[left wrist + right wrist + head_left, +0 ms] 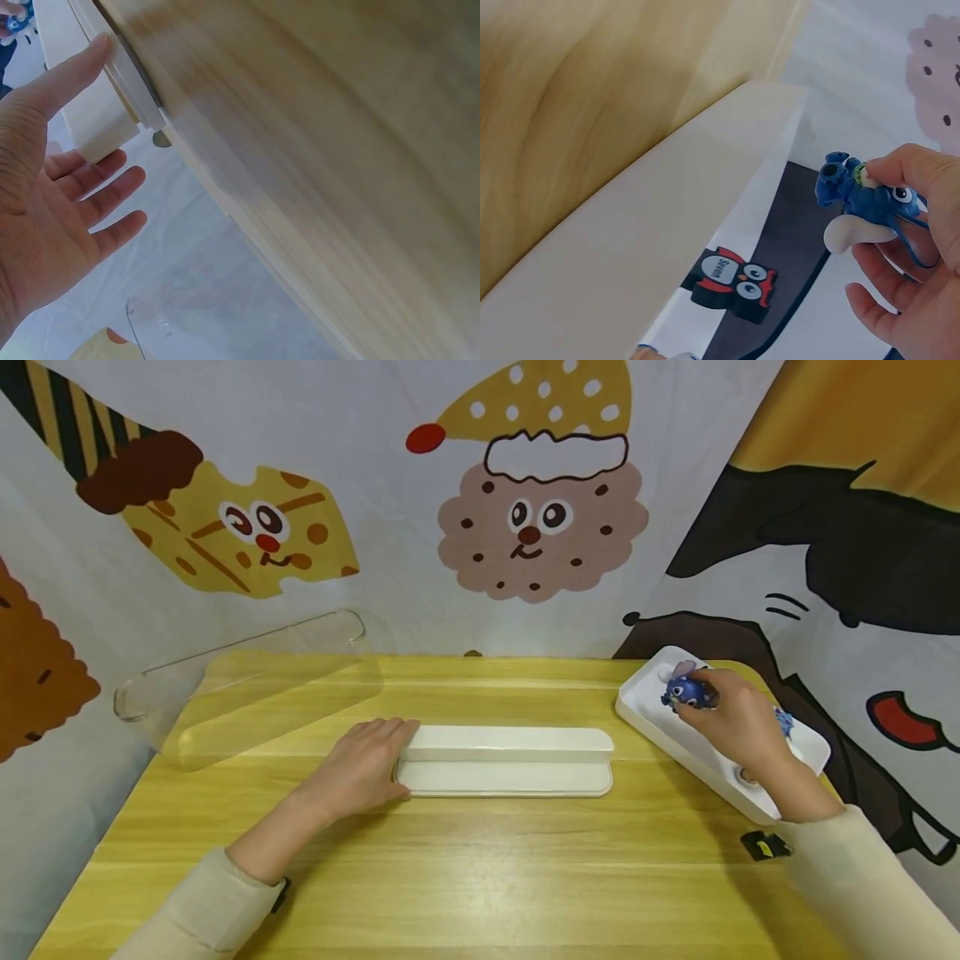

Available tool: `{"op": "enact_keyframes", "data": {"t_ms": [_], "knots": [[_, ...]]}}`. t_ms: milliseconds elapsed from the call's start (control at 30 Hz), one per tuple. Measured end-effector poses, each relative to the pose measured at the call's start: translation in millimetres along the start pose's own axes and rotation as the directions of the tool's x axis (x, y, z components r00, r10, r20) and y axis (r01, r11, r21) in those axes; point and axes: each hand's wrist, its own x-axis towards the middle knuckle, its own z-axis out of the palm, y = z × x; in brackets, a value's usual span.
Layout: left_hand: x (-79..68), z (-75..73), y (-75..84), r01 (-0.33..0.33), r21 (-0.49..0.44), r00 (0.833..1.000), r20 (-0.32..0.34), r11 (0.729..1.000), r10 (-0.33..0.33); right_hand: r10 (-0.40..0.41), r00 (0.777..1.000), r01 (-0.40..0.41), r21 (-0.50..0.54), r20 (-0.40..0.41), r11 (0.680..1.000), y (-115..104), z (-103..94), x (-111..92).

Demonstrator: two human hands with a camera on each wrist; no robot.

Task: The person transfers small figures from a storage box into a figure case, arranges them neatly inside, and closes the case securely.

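A white two-step display stand (510,774) lies on the table. My left hand (367,764) grips its left end. In the left wrist view the thumb (79,71) lies along the stand's front edge, and the fingers reach around behind the end. My right hand (738,718) pinches a small blue figurine (686,691) with big ears, above the white tray (660,731) on the right. In the right wrist view, thumb and fingers hold that figurine sideways. An owl figure (742,285) in red and black shows beyond the tray wall in this view.
A clear plastic cover (277,685) stands at the table's left back. Another blue figure (783,722) and a small brownish one (747,777) sit in the tray, partly behind my right hand. Behind the wooden table (450,877) hangs a cartoon-print cloth (397,527).
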Motion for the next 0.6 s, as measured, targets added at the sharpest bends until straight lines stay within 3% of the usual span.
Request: {"op": "enact_keyframes", "data": {"t_ms": [367,600], "knots": [[-1.5,1.6,0.5,0.011,0.0,1.0,0.004,1.0,-0.011,-0.073,0.991,0.072,-0.012,-0.109,0.997,-20,0.7,-10],[0.2,0.7,1.1,0.001,-0.003,1.0,0.008,1.0,-0.001,-0.166,0.966,0.163,-0.031,-0.2,0.986,-35,2.5,-14]]}}
